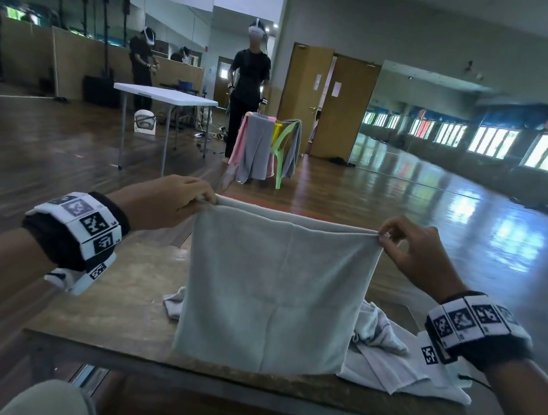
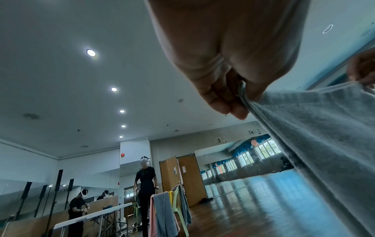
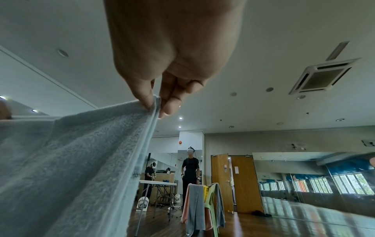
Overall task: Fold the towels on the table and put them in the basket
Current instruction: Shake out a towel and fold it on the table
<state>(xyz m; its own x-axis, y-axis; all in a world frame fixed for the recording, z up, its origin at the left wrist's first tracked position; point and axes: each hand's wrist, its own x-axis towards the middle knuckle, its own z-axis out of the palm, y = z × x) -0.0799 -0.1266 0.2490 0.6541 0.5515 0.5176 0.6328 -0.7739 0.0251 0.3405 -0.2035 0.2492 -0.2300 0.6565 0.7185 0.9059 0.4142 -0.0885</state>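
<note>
A: Is there a basket anywhere, with towels in it?

B: I cannot tell. Far beyond the fingertips stands a green chair (image 1: 282, 146) with a grey cloth (image 1: 255, 150) and a pink cloth (image 1: 236, 147) hung over it, and something yellow (image 1: 278, 127) shows behind them. Whether that is a basket, I can't make out.

A: And the towel (image 1: 276, 290) itself?

B: Pale grey terry, held up in the air above the table (image 1: 115, 308), hanging straight down from the fingers. Its top edge runs taut from hand to hand. It looks doubled: both wrist views show two layers meeting at the pinched corners. Faint creases cross its face, one upright, one level. Its lower edge hangs near the table's near rim; whether it touches the wood, I cannot tell.

A: The hands?

B: The left hand (image 1: 166, 201) pinches the top left corner between thumb and fingers (image 2: 229, 105), the rest curled in. The right hand (image 1: 415, 255) pinches the top right corner the same way, thumb against forefinger (image 3: 168, 105).

A: Anything below the fingers?

B: A crumpled white cloth (image 1: 386, 352) lies on the table, under and behind the hanging towel, spreading out below the right hand. A bit of it peeks out under the left side too.

A: Farther off?

B: A person (image 1: 247, 90) in dark clothes and a headset stands behind the chair, beside a white folding table (image 1: 165, 95).
</note>
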